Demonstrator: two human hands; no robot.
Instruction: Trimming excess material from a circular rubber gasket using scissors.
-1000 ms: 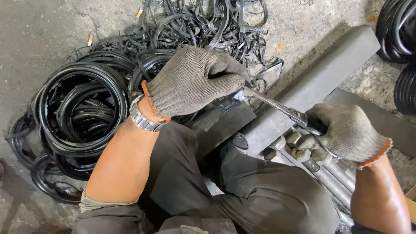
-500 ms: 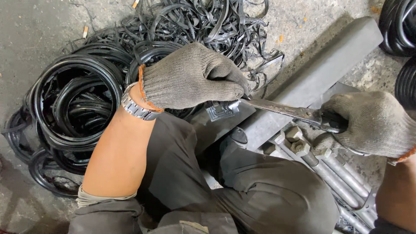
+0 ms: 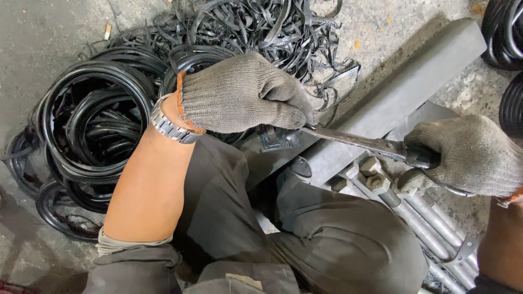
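Both my hands wear grey knit gloves. My left hand [image 3: 245,93] is closed over a small dark metal piece [image 3: 275,139] at the near end of a grey metal block [image 3: 392,98]. My right hand [image 3: 471,155] grips the black handle of a long flat steel tool [image 3: 354,141]. The tool's tip reaches under my left fingers, against the piece. A silver watch [image 3: 169,126] sits on my left wrist. What my left fingers pinch is mostly hidden.
Coiled black rubber rings [image 3: 92,125] lie on the concrete floor at left, with a tangle of thin black strips [image 3: 261,27] behind. Long galvanised bolts with nuts [image 3: 408,207] lie by my right knee. More black coils [image 3: 506,38] sit at the right edge.
My right hand has drawn the tool's handle out to the right and slightly up. My left hand stays clamped at the block's end.
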